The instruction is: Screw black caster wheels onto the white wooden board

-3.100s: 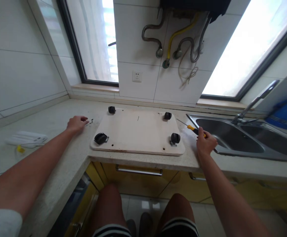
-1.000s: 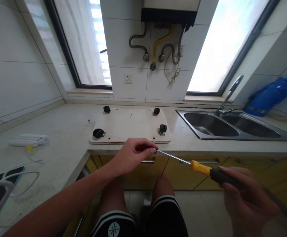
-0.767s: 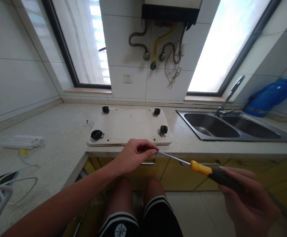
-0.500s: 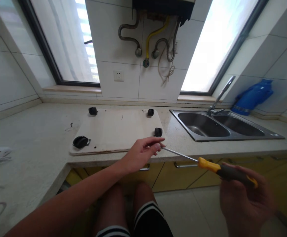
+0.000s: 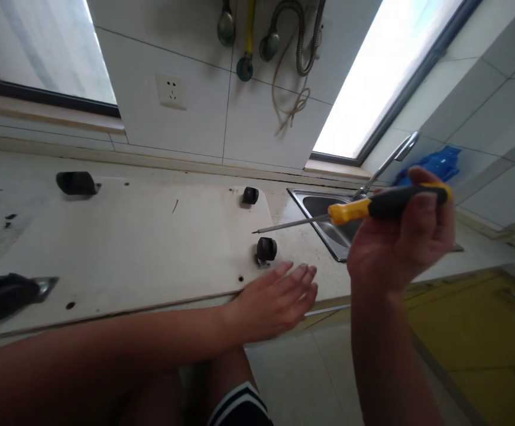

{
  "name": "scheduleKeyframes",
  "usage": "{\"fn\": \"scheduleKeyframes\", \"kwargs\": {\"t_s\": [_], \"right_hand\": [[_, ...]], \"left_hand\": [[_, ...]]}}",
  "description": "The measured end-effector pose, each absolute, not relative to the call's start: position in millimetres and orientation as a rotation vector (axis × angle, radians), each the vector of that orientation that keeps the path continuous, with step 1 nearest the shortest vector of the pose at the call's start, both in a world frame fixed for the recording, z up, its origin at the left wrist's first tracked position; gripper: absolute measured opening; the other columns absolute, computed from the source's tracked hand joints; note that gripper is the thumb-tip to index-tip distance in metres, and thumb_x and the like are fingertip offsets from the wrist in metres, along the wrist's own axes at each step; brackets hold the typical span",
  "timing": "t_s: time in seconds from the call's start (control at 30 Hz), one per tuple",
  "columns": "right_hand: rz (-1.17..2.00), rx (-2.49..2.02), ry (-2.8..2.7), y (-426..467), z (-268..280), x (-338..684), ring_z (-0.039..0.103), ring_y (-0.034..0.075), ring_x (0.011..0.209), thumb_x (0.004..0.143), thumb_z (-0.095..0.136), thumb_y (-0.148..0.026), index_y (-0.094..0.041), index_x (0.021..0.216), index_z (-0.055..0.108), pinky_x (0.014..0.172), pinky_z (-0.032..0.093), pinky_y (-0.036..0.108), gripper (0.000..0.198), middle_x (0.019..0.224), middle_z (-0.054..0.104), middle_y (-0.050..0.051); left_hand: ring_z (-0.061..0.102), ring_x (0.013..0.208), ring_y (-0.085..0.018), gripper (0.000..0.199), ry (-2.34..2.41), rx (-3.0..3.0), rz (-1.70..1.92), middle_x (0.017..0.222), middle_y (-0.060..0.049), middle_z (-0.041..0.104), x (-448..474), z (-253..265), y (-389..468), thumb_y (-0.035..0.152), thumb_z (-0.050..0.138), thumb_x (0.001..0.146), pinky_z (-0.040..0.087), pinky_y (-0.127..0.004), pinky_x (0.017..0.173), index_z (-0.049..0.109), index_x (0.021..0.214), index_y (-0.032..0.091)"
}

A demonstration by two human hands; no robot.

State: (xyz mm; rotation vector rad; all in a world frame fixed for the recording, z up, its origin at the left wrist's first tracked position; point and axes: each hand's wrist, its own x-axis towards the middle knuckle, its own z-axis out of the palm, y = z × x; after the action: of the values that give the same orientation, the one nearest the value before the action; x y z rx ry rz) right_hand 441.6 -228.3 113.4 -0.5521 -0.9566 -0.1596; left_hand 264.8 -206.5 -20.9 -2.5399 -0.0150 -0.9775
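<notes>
The right hand (image 5: 394, 248) is clenched around the black grip of a yellow-and-black screwdriver with a thin metal shaft (image 5: 363, 208), held level above the counter, tip pointing at the pale rectangular wooden board (image 5: 142, 236). The left hand (image 5: 275, 302) rests flat, fingers loose and holding nothing, at the board's near corner, just beside a small black caster wheel (image 5: 266, 249).

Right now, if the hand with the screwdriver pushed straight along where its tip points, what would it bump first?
Probably the far caster wheel on the white board. The right hand aims the screwdriver leftward over the board, though depth is hard to judge.
</notes>
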Motion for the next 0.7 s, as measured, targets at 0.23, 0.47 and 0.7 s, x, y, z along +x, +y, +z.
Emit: {"fn": "scheduleKeyframes", "kwargs": {"t_s": [0.23,0.47,0.7], "right_hand": [[-0.308,-0.695,-1.389,-139,150,401,0.067,0.016,0.095,0.111,0.052,-0.036,-0.032,0.120,0.074,0.086,0.057,0.029,0.024,0.124,0.068,0.001],[0.119,-0.635,-1.597,-92,149,370,0.050,0.014,0.077,0.111,0.060,-0.036,-0.029,0.096,0.064,0.074,0.050,0.026,0.017,0.083,0.047,-0.002],[0.351,-0.666,-1.770,-106,150,359,0.041,0.011,0.061,0.113,0.052,-0.066,-0.028,0.077,0.055,0.060,0.047,0.023,0.052,0.067,0.040,-0.005]], "left_hand": [[0.055,0.156,-0.033,0.050,-0.181,-2.586,-0.962,0.170,-0.021,0.057,269,-41,-209,0.038,0.057,0.112,0.038,-0.056,0.129,0.064,0.155,0.013],[0.059,0.150,-0.031,0.041,-0.254,-2.606,-0.975,0.158,-0.019,0.068,271,-44,-214,0.032,0.061,0.110,0.033,-0.050,0.129,0.071,0.145,0.013],[0.055,0.154,-0.030,0.041,-0.302,-2.609,-0.906,0.161,-0.018,0.065,266,-40,-220,0.030,0.056,0.112,0.031,-0.049,0.128,0.072,0.147,0.014]]}}
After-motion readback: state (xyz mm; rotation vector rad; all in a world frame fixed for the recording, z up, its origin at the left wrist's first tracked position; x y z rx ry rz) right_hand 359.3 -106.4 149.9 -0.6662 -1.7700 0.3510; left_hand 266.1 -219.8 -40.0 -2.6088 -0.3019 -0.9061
